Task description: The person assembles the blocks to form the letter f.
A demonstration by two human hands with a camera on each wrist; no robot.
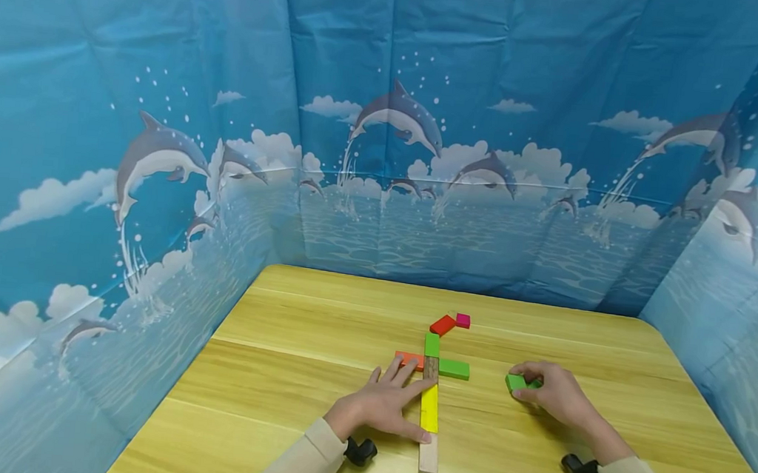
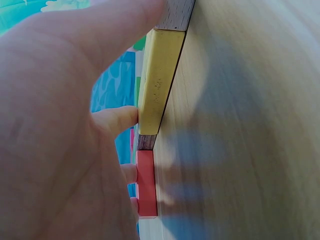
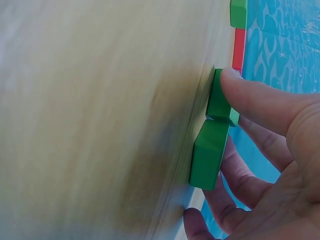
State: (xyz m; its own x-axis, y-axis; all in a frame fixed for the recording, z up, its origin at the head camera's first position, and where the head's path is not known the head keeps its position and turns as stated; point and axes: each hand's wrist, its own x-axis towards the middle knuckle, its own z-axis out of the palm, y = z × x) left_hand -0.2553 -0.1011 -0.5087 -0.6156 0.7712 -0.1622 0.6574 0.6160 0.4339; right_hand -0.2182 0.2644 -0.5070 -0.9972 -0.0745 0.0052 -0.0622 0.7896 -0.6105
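Observation:
A cross-like figure of flat wooden blocks lies on the table. Its upright has a pale block (image 1: pixel 428 462), a yellow block (image 1: pixel 429 413), a dark brown block (image 1: pixel 431 365) and a green block (image 1: pixel 432 345) at the top. An orange-red block (image 2: pixel 146 185) forms the left arm, another green block (image 1: pixel 454 369) the right. My left hand (image 1: pixel 382 406) spreads over it, thumb by the pale-yellow joint, fingertips at the yellow and orange-red blocks. To the right, my right hand (image 1: pixel 560 395) pinches a pair of green blocks (image 3: pixel 210 155), meeting at an angle, between thumb and fingers.
Beyond the figure's top lie a red block (image 1: pixel 442 325) and a magenta block (image 1: pixel 463 321), end to end on a slant. The wood-grain table (image 1: pixel 319 313) has a dolphin-printed blue curtain (image 1: pixel 381 214) round its back and sides.

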